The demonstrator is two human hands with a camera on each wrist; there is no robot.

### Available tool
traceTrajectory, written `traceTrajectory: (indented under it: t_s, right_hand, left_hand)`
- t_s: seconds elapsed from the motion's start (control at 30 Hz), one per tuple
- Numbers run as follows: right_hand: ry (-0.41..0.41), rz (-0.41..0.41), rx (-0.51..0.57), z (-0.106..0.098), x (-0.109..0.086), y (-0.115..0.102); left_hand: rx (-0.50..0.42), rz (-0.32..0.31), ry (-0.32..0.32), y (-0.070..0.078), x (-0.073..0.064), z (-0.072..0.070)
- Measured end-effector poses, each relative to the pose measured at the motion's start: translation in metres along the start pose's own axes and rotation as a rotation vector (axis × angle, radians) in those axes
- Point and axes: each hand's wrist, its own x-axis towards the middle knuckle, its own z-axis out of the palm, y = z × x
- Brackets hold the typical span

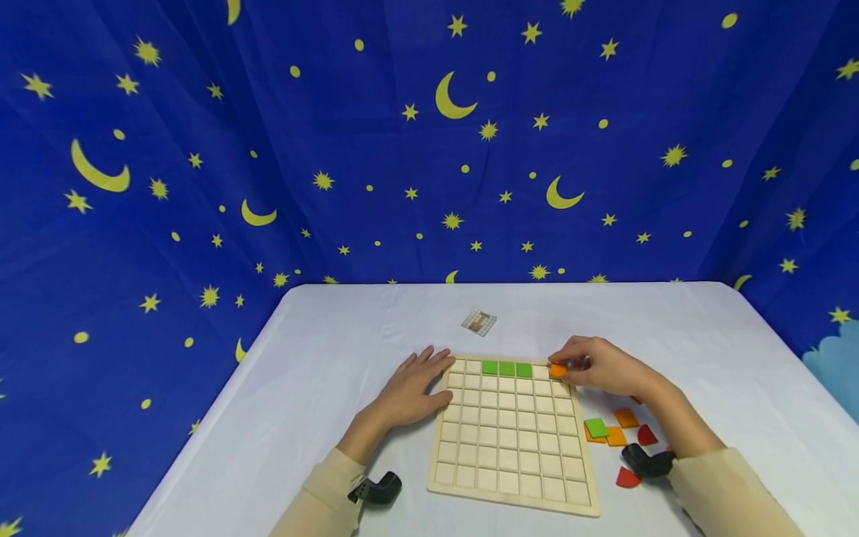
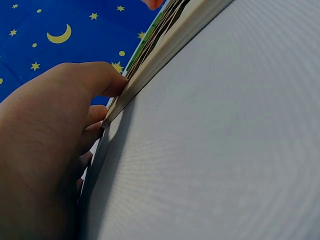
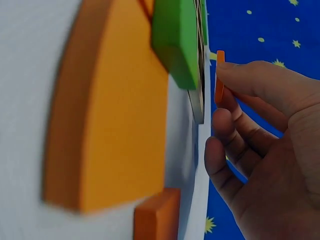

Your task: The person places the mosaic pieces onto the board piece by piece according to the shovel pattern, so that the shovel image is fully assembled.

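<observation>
A wooden grid board (image 1: 496, 496) lies on the white table, with three green square tiles (image 1: 507, 369) side by side in its far row. My left hand (image 1: 414, 391) rests at the board's left edge, fingers spread; in the left wrist view the thumb (image 2: 107, 80) touches the rim. Between thumb and fingers my right hand (image 1: 607, 365) pinches an orange square tile (image 1: 558, 370) over the far right corner of the grid. The right wrist view shows that orange tile (image 3: 220, 77) edge-on at the fingertips.
Right of the board lie loose pieces: a green tile (image 1: 596, 427) overlapping orange ones, another orange tile (image 1: 625, 418), and red quarter-round pieces (image 1: 628, 477) near the right wrist. A small patterned card (image 1: 479, 322) lies beyond the board. A blue starry cloth (image 1: 403, 149) hangs behind the table.
</observation>
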Motion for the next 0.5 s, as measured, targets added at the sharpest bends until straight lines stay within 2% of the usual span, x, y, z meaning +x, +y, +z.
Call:
traceTrajectory:
  t_s: [0.13, 0.5]
  right_hand:
    - [-0.011, 0.008, 0.004, 0.0022, 0.0035, -0.0048]
    - [-0.052, -0.054, 0.031, 0.0089, 0.0086, -0.0092]
  left_hand:
    - [0.003, 0.000, 0.005, -0.0013, 0.0008, 0.0008]
    - [0.013, -0.014, -0.002, -0.0014, 0.0012, 0.0022]
